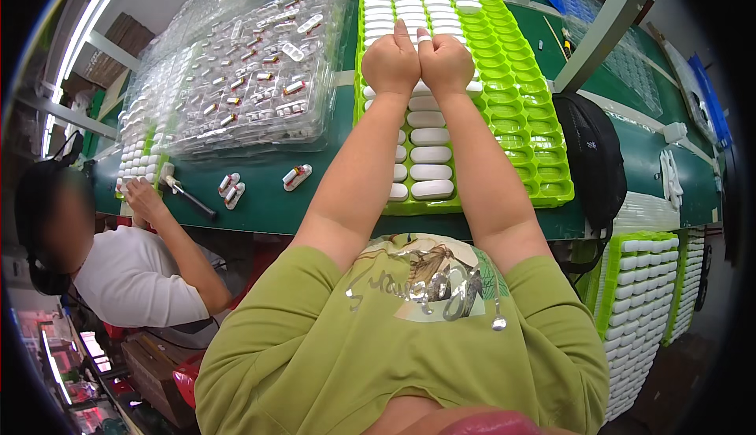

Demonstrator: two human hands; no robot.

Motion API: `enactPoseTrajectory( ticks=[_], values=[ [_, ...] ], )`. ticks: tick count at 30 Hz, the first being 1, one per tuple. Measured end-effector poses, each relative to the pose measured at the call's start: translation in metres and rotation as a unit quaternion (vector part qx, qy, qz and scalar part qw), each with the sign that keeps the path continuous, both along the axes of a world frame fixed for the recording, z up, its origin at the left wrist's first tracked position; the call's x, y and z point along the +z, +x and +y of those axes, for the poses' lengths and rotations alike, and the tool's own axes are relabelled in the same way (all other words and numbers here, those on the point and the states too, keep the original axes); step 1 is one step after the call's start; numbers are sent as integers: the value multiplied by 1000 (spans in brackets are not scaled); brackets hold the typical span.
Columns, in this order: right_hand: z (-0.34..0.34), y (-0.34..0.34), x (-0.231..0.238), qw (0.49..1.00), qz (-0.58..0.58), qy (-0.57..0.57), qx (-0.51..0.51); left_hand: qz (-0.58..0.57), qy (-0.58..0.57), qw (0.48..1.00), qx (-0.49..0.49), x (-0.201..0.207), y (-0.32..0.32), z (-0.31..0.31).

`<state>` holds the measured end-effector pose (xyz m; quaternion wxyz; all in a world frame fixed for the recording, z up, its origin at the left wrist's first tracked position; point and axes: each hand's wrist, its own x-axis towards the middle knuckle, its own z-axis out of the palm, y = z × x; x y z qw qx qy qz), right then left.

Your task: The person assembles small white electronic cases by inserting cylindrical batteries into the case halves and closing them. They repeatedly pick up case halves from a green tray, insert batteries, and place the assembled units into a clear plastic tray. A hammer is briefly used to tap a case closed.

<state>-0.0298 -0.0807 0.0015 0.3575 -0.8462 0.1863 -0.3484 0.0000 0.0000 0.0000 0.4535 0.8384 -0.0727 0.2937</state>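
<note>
Both arms reach forward over a lime-green tray (543,197) with rows of oval pockets. My left hand (391,61) is closed, its thumb pointing away from me. Beside it, nearly touching, my right hand (446,62) is closed the same way, with something white at its thumb. Whatever the fingers hold, if anything, is hidden under the hands. White oval cases (431,155) fill the pockets in the tray's left and middle columns, partly covered by my hands and forearms. Most pockets in the right columns (504,81) hold nothing.
Stacked clear plastic trays (260,73) with small parts stand at the left. Near them lie several loose open cases (296,177) and a hammer (189,196). A co-worker (150,270) works at the left. A black backpack (591,159) and loaded green trays (642,301) are at the right.
</note>
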Motion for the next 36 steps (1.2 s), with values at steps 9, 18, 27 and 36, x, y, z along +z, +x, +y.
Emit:
enactPoseTrajectory(
  ticks=[9,18,27,36],
  values=[
    [-9,-18,10,969,-239,-53,19,-119,-145,975,-120,5,-26,23],
    [0,-86,24,925,-252,-46,282,179,-330,810,-450,2,-93,85],
    [-22,-130,-2,758,66,476,440,164,-247,821,-488,-12,-105,95],
    [-17,-139,1,797,22,409,443,240,-315,768,-503,-11,-108,98]
  ],
)
